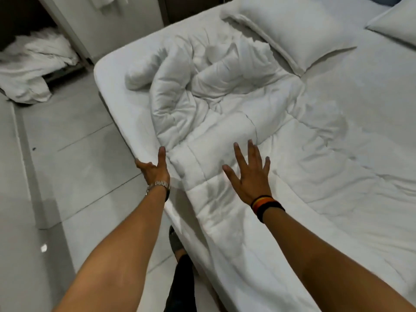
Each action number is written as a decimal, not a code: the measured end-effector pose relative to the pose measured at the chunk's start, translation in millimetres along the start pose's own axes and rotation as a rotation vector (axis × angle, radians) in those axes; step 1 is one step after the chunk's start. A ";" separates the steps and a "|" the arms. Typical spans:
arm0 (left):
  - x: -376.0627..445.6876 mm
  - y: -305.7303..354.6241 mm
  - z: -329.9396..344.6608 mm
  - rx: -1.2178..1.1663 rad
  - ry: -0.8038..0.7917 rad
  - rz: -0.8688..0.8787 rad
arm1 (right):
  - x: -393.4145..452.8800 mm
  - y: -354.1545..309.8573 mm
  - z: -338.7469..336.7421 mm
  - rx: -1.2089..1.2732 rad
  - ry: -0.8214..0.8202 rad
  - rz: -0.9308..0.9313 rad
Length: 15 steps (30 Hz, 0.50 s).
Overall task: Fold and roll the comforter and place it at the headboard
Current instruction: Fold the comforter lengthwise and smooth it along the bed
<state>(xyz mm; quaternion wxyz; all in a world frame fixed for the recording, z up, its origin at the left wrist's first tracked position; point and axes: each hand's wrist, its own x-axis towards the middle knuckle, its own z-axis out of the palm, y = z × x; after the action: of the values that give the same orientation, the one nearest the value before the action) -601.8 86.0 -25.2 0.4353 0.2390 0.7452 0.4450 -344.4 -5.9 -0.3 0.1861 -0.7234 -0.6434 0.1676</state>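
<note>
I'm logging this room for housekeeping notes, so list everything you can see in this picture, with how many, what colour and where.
comforter: one, white, bunched on the bed's left half, its near end lying flat under the hands
pillows: two, white, at the far end of the bed, one in the middle, one cut off at the right edge
bed: one, white sheet, fills the right side
linen pile: one, white, on the floor at far left
floor: pale grey tiles, left of the bed
watch: one, silver, left wrist
wristbands: stacked, black, orange and red, right wrist
left hand: at the comforter's left edge, fingers open
right hand: spread flat over the comforter
</note>
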 end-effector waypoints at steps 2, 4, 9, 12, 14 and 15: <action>46.8 31.4 22.9 0.067 -0.028 0.077 | 55.2 -24.9 8.5 -0.022 0.002 0.007; 96.4 60.7 57.7 0.184 -0.055 0.147 | 108.2 -40.3 28.3 -0.060 0.004 0.032; 183.1 89.7 122.5 0.269 -0.235 0.173 | 172.0 -52.3 95.9 -0.260 -0.128 0.097; 213.3 95.2 114.6 0.206 -0.260 0.180 | 166.4 -55.1 119.1 -0.317 -0.152 0.168; 241.8 113.7 90.5 0.103 -0.206 0.244 | 164.7 -64.1 125.4 -0.287 -0.138 0.186; 256.1 124.8 75.1 0.078 -0.161 0.306 | 162.5 -68.6 127.6 -0.255 -0.141 0.189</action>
<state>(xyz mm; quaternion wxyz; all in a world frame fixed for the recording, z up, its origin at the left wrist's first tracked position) -670.8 371.7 -45.0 0.4109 0.4013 0.6797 0.4563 -446.6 169.4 -79.1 0.0306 -0.7848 -0.6002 0.1515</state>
